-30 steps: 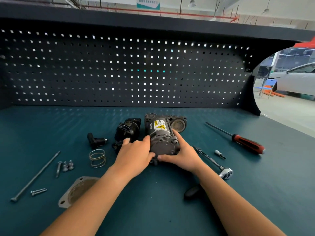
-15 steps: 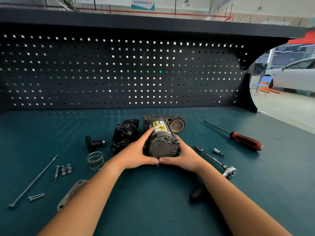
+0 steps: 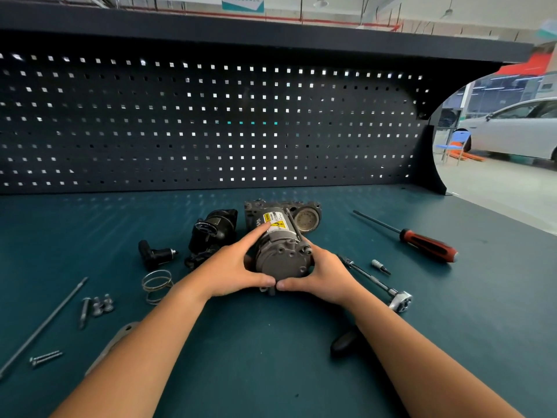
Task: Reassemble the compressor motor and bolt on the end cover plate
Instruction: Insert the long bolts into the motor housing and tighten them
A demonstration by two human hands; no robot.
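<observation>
The grey compressor motor (image 3: pixel 281 251) lies on the teal bench, its round end face toward me and a yellow warning label on top. My left hand (image 3: pixel 232 268) grips its left side, index finger up on the label and thumb under the front. My right hand (image 3: pixel 325 277) grips its right side, thumb meeting the left thumb below the end face. The end cover plate (image 3: pixel 116 342) lies at the lower left, mostly hidden by my left forearm. Three short bolts (image 3: pixel 96 306) and a pair of screws (image 3: pixel 45 357) lie to the left.
A black housing part (image 3: pixel 214 230), a black elbow fitting (image 3: pixel 153 254) and a wire spring (image 3: pixel 156 285) lie left of the motor. A long rod (image 3: pixel 42 327) lies far left. On the right are a ratchet (image 3: pixel 376 282), a small bit (image 3: pixel 380 266) and a red-handled screwdriver (image 3: pixel 422 242). Pegboard stands behind.
My left hand has shifted from covering the motor's end to gripping its left side, index finger on the label. Both thumbs have come together under the end face.
</observation>
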